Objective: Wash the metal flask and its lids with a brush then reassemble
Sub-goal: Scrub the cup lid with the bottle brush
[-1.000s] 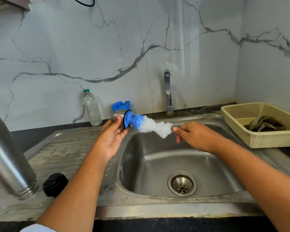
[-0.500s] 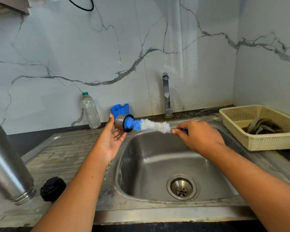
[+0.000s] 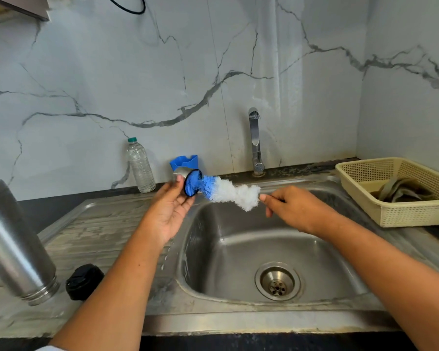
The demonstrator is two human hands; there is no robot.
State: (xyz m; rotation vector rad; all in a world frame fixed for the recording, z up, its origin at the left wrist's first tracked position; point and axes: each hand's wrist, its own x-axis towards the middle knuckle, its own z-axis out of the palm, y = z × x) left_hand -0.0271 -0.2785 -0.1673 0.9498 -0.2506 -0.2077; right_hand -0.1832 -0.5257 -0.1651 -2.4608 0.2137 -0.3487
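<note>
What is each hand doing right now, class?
Left hand: holds the metal lid.
Right hand: grips the brush by its handle.

A home kitchen: a stainless steel sink [image 3: 238, 249] with a drainboard is set into a dark tabletop [image 3: 31, 211]. Behind the sink stand a chrome tap [image 3: 255, 140] and marble-patterned wall tiles [image 3: 112, 72]; right of it sits a cream plastic basket [image 3: 390, 216].
</note>
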